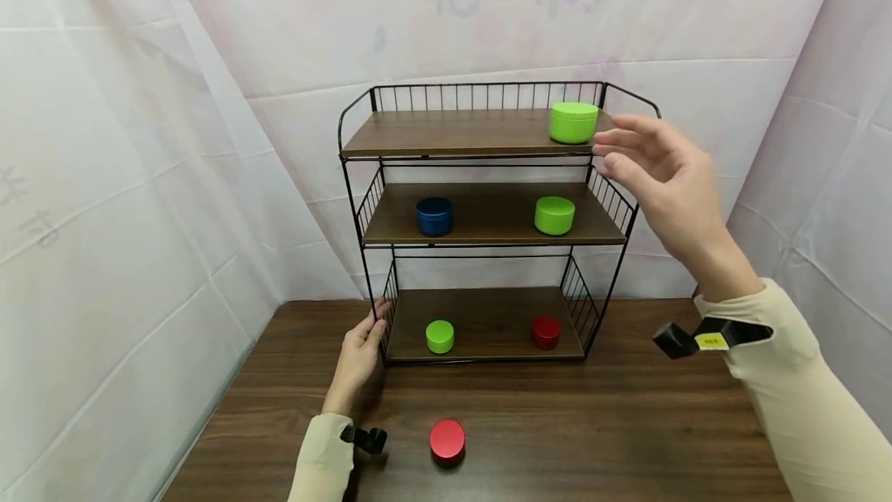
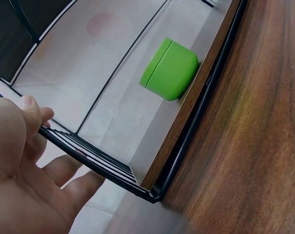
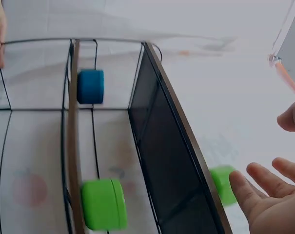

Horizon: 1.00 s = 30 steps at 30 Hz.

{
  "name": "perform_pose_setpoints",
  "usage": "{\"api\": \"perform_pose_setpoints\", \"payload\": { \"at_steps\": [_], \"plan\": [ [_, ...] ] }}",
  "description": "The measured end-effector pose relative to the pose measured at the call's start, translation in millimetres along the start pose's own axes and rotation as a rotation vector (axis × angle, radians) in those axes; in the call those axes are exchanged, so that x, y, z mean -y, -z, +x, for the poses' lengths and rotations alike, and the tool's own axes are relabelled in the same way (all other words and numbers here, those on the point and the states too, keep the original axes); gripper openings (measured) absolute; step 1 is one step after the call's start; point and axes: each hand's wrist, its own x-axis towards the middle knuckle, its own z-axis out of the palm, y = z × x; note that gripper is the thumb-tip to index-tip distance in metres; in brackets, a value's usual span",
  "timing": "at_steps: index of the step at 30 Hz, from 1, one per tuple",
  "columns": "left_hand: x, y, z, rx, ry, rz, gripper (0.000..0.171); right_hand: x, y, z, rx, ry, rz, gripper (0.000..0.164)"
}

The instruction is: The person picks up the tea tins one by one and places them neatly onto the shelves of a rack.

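A three-tier wire rack (image 1: 495, 240) with brown wooden shelves stands on the table. My left hand (image 1: 362, 343) holds its lower left post; in the left wrist view the thumb (image 2: 32, 112) lies over the black wire and fingers pass behind it. At the top shelf's right end sits a green round tin (image 1: 574, 123). Just right of that tin is my right hand (image 1: 662, 177), fingers loosely bent, nothing between them. The middle shelf bears a blue tin (image 1: 434, 217) and another green tin (image 1: 554, 215). On the bottom shelf are a small green tin (image 1: 440, 337) and a red tin (image 1: 546, 332).
Another red tin (image 1: 447, 440) lies on the brown wooden table (image 1: 557, 424) in front of the rack. White printed cloth (image 1: 293, 45) hangs behind and at both sides. Black wrist cameras are strapped over both sleeves.
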Motion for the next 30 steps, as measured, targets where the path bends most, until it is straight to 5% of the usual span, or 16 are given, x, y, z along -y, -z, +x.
{"api": "perform_pose_setpoints", "payload": {
  "at_steps": [13, 30],
  "plan": [
    [3.1, 0.1, 1.8, 0.001, -0.02, -0.032, 0.041, -11.6, -27.9, -59.0, 0.207, -0.011, 0.01, 0.041],
    [2.9, 0.5, 3.3, 0.013, -0.001, 0.004, 0.043, -38.5, -57.6, -118.3, 0.276, -0.109, 0.084, 0.044]
  ]
}}
